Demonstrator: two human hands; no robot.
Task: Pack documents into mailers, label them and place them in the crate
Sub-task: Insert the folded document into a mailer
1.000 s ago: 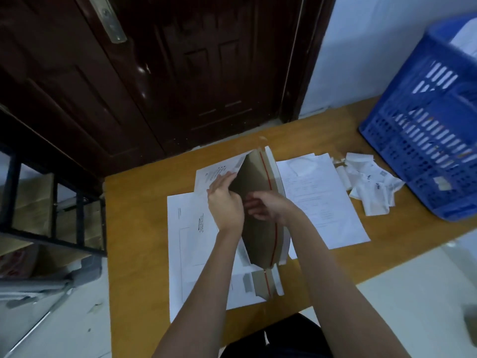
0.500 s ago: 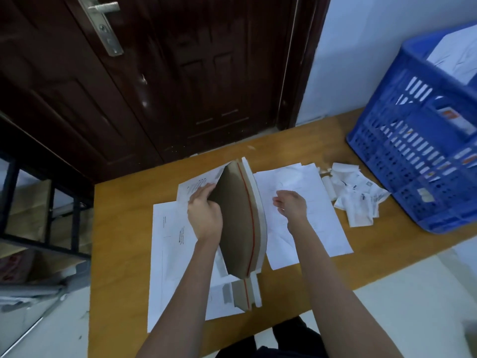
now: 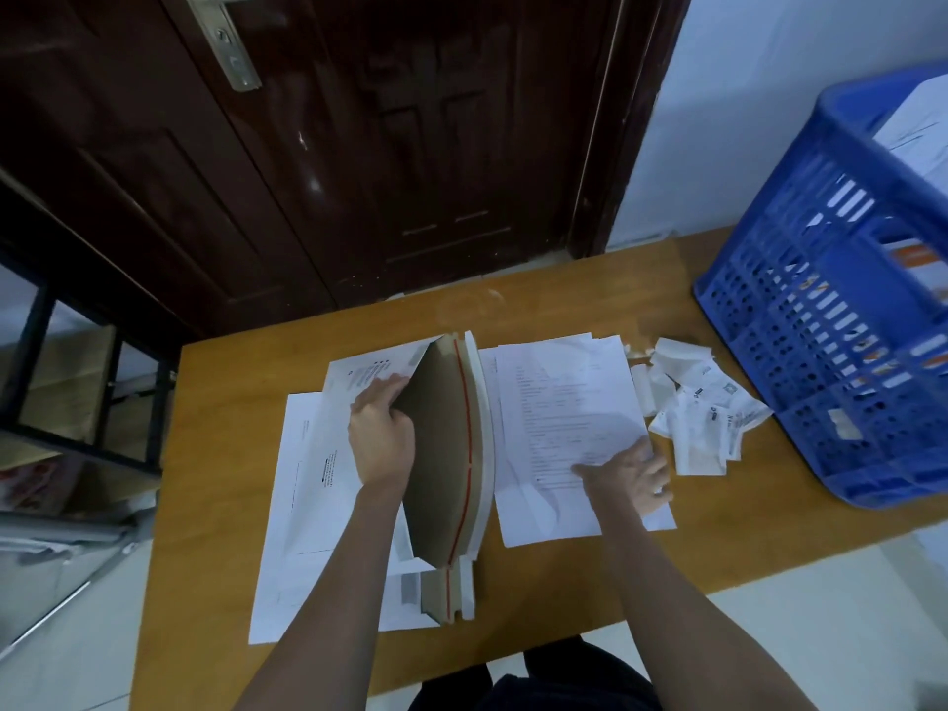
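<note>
Holding mailer (image 3: 446, 454) open, left grip (image 3: 382, 438) closed; right hand (image 3: 628, 479) flat on documents (image 3: 564, 402)

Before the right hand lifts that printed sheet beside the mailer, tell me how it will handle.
Probably floppy: the printed sheet is thin, flat paper, so it should droop if lifted by one edge. Likely light and slippery, since it lies on other loose sheets; the right hand pressing on it may slide it. It already shows a crease, so it could crumple easily.

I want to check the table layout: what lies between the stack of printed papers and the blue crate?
In the head view, a heap of crumpled paper scraps lies between the papers and the crate.
</note>
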